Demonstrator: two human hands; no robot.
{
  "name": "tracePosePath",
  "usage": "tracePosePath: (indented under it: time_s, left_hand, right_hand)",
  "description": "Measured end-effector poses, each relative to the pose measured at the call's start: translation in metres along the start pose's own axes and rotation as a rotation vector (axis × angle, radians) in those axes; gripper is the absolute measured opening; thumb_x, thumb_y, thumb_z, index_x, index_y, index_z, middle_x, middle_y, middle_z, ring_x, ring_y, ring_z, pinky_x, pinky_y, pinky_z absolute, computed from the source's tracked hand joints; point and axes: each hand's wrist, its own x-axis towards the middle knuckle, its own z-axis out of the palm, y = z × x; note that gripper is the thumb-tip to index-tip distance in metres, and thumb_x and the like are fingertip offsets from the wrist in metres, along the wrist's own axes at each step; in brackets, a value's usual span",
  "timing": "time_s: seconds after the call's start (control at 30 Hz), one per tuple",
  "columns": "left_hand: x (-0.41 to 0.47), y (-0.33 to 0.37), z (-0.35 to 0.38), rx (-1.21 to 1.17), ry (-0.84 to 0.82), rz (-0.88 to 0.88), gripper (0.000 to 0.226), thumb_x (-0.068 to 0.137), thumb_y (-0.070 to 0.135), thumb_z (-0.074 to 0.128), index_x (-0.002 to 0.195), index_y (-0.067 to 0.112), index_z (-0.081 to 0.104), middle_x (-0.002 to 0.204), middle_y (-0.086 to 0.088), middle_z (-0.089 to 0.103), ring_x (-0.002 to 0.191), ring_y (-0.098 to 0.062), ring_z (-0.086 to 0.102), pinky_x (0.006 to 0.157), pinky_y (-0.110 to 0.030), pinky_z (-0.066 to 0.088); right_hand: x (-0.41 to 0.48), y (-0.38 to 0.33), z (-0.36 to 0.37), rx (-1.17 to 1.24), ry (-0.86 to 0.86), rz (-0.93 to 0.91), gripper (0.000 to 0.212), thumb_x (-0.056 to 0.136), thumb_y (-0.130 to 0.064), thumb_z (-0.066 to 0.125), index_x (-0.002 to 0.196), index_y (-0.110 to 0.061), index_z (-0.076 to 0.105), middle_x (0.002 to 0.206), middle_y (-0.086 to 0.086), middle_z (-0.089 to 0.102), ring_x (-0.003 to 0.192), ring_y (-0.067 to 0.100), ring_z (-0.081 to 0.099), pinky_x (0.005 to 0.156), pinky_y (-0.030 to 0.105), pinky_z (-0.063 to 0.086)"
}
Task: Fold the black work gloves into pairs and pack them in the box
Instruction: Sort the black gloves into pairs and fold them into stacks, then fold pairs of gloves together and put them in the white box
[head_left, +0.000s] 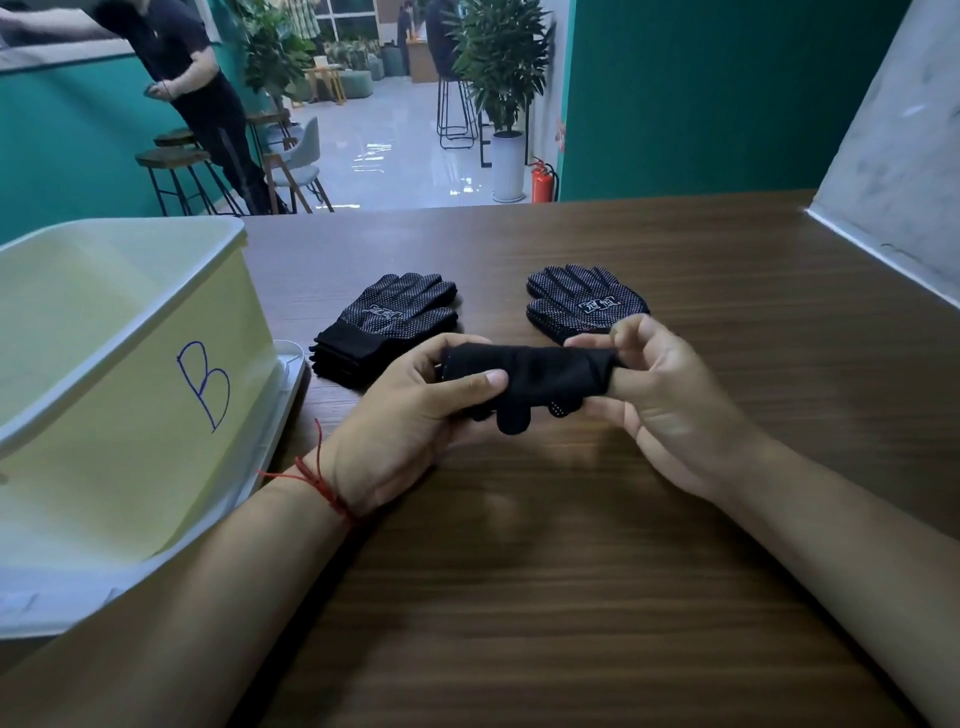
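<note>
Black white-dotted gloves (392, 317), pale yellow box (130, 384), brown woodgrain table (571, 571).

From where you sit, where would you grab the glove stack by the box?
Probably the cuff end of the glove stack, from the near left: the cuffs lie layered toward you, tips pointing away, so one pinch could catch every layer.

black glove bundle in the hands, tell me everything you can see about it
The black knitted glove bundle is folded into a short horizontal roll, held above the brown wooden table. Plain matte fabric faces up; glove fingertips with small white grip dots poke out underneath. The left hand grips its left end, thumb across the front. The right hand pinches the right end, one finger apparently tucked into the fabric.
</note>
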Motion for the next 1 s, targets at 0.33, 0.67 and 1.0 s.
tracePosePath:
  time_s: [0.33, 0.67, 1.0]
  left_hand:
    - [0.001, 0.0, -0.002, 0.061, 0.077, 0.113, 0.042, 0.087, 0.006, 0.082, 0.122, -0.002, 0.061, 0.11, -0.018, 0.065, 0.098, -0.035, 0.071, 0.096, -0.056, 0.059]
    - [-0.004, 0.007, 0.0, 0.166, 0.099, 0.125, 0.033, 0.094, 0.015, 0.074, 0.12, -0.004, 0.066, 0.096, -0.011, 0.071, 0.087, -0.021, 0.072, 0.078, -0.041, 0.064]
    - [-0.019, 0.042, -0.001, 0.333, 0.16, 0.264, 0.028, 0.092, 0.023, 0.076, 0.112, 0.004, 0.07, 0.095, -0.014, 0.069, 0.084, -0.025, 0.069, 0.066, -0.034, 0.061]
  right_hand:
    - [-0.005, -0.012, 0.001, -0.044, -0.084, 0.176, 0.043, 0.102, -0.043, 0.066, 0.09, -0.002, 0.058, 0.092, 0.013, 0.069, 0.097, 0.028, 0.07, 0.089, 0.043, 0.056]
    - [-0.01, -0.009, 0.008, -0.077, -0.075, 0.051, 0.025, 0.092, -0.001, 0.074, 0.108, -0.009, 0.057, 0.102, 0.02, 0.074, 0.099, 0.037, 0.075, 0.08, 0.043, 0.063]
    - [-0.015, -0.016, 0.035, -0.036, -0.057, -0.05, 0.032, 0.1, -0.005, 0.068, 0.13, -0.014, 0.067, 0.121, 0.018, 0.076, 0.104, 0.033, 0.077, 0.086, 0.045, 0.063]
